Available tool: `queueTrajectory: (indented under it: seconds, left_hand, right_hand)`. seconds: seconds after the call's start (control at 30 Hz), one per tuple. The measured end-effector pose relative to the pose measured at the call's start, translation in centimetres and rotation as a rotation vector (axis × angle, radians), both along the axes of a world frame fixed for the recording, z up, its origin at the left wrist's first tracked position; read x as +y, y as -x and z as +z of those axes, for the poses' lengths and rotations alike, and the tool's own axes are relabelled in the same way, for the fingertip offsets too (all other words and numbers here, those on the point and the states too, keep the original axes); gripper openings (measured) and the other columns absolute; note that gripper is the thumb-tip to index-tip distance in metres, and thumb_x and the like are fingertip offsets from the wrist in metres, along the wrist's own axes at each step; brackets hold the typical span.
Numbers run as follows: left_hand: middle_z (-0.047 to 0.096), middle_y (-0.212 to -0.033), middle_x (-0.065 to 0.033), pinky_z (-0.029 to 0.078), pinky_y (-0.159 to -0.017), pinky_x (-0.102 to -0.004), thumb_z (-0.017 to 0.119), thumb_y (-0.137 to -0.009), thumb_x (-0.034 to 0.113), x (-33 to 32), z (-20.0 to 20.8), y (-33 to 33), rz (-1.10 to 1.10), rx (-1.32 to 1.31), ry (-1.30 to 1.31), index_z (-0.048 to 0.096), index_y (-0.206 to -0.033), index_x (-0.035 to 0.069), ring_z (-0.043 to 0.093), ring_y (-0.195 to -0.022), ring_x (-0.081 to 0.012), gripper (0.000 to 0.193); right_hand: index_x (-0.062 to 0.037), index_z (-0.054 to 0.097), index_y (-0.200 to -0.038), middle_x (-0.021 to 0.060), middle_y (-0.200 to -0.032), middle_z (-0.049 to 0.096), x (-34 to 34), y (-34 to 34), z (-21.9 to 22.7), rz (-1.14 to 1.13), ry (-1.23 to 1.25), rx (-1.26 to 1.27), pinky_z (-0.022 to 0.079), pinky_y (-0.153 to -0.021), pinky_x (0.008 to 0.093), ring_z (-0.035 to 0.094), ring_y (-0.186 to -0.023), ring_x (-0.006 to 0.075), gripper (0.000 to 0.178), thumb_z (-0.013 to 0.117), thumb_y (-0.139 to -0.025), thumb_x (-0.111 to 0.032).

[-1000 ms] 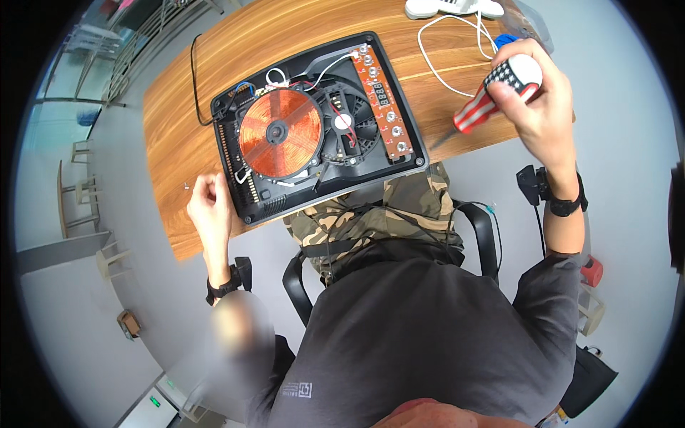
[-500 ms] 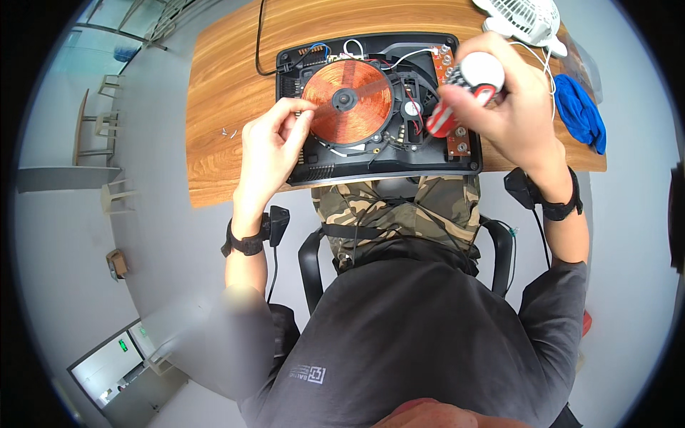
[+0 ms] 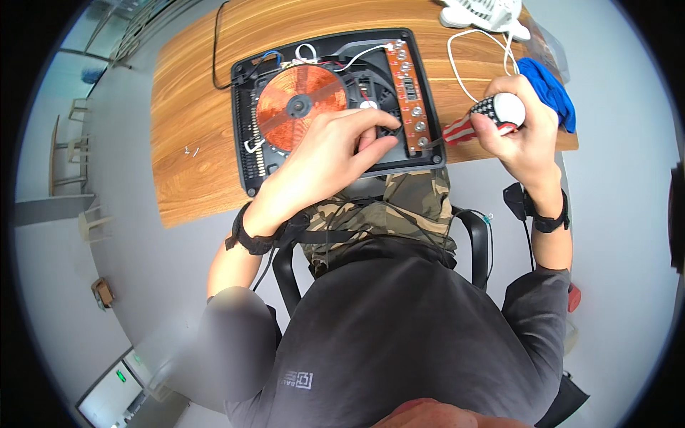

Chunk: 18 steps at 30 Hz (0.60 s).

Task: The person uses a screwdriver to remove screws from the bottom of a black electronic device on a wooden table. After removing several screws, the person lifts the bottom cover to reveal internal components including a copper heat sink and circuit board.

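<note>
An opened induction cooker (image 3: 246, 160) lies on the table, its round copper coil (image 3: 282, 96) showing. Along its right side runs a red circuit board (image 3: 409, 93). My left hand (image 3: 335, 146) reaches over the lower part of the coil, thumb and forefinger slightly apart beside the board, nothing visible between them. My right hand (image 3: 531, 135) is wrapped around a screwdriver with a striped handle (image 3: 464, 130) and a white rounded end. Its thin shaft points left at the near end of the board; whether the tip touches a screw I cannot tell.
Small screws or pins (image 3: 191, 151) lie on the wooden table (image 3: 193, 107) at the left. A black cord (image 3: 217, 50) runs off the far edge. At the right are a blue cloth (image 3: 546, 85), a white cable (image 3: 451, 57) and a white fan (image 3: 492, 14).
My left hand has moved right, from the coil's left edge to the circuit board. My right hand has lowered the screwdriver to the board's near end. The whole view has shifted.
</note>
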<state>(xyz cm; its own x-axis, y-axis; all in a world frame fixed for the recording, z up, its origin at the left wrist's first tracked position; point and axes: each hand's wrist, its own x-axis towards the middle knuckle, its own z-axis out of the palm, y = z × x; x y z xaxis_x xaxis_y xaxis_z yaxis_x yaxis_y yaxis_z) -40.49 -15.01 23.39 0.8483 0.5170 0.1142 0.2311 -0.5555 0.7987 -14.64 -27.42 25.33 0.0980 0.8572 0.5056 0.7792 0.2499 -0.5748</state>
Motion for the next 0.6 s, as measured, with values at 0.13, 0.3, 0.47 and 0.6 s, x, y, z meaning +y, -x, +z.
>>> queueTrajectory:
  seconds: [0.13,0.3,0.47,0.6]
  left_hand:
    - [0.053,-0.07,-0.0049,0.043,-0.059,-0.0318,0.075,-0.093,0.009,0.7,0.3,-3.0,-0.013,-0.053,-0.117,0.074,-0.113,0.005,0.047,-0.061,-0.0144,0.021]
    - [0.061,-0.072,-0.0091,0.047,-0.062,-0.0323,0.074,-0.095,0.013,0.8,0.7,-3.5,-0.034,0.103,-0.179,0.074,-0.104,0.003,0.055,-0.063,-0.0152,0.013]
    - [0.059,-0.063,-0.0123,0.048,-0.057,-0.0338,0.072,-0.098,0.019,4.3,1.4,-0.6,0.333,0.079,-0.334,0.071,-0.09,0.002,0.058,-0.054,-0.0211,0.02]
    - [0.051,-0.059,-0.0082,0.045,-0.055,-0.0324,0.072,-0.098,0.016,4.4,0.2,3.4,0.447,0.188,-0.276,0.073,-0.093,0.001,0.048,-0.052,-0.0157,0.016]
  right_hand:
    - [-0.006,0.064,-0.101,0.0044,-0.076,0.067,-0.3,0.0,-0.3,-0.009,-0.041,-0.056,0.054,-0.059,0.0281,0.066,-0.065,0.0148,0.039,0.091,-0.08,-0.024]
    - [-0.0074,0.065,-0.101,0.0064,-0.074,0.065,0.2,0.1,-0.8,0.047,-0.078,-0.03,0.053,-0.057,0.0303,0.066,-0.063,0.0181,0.038,0.091,-0.079,-0.025]
    - [-0.01,0.064,-0.097,0.0053,-0.071,0.064,2.1,2.4,-0.1,0.118,-0.128,0.019,0.05,-0.055,0.0323,0.065,-0.06,0.0203,0.04,0.093,-0.077,-0.03]
    - [-0.0095,0.065,-0.1,0.0062,-0.072,0.065,2.7,2.9,-1.1,0.144,-0.124,0.026,0.052,-0.056,0.0326,0.067,-0.062,0.0211,0.04,0.092,-0.078,-0.029]
